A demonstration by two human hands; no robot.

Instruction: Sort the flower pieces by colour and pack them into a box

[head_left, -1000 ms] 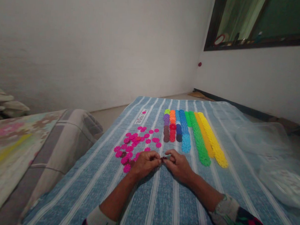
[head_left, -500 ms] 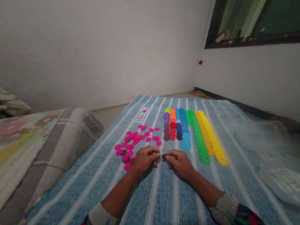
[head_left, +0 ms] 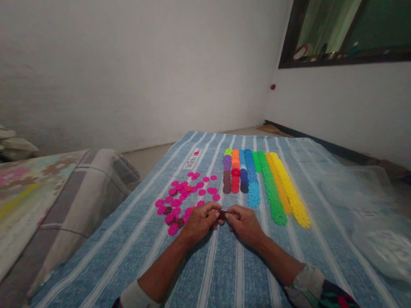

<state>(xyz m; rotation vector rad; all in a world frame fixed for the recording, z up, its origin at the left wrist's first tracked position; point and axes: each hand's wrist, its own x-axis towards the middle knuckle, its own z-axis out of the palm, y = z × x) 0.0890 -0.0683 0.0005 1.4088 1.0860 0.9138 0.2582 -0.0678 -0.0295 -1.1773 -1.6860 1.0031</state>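
Note:
My left hand point(head_left: 199, 222) and my right hand point(head_left: 244, 223) meet fingertip to fingertip over a blue striped cloth point(head_left: 220, 272). Both are closed in a pinch on a small dark red flower-shaped disc point(head_left: 222, 214) between them. Loose pink discs point(head_left: 185, 194) lie scattered just left of and beyond my left hand. Beyond my hands, rows of discs sorted by colour run away from me: brown and purple point(head_left: 227, 177), red and orange point(head_left: 236, 173), blue point(head_left: 251, 178), green point(head_left: 271, 188), orange-yellow and yellow point(head_left: 290, 189).
A folded blanket or mattress point(head_left: 70, 202) lies along the cloth's left edge. Clear plastic bags point(head_left: 376, 216) rest on the right side of the cloth. White walls stand behind, with a dark-framed window point(head_left: 354, 33) at upper right.
My hands were slightly apart half a second ago and have come together on the dark disc. The view shifted a little.

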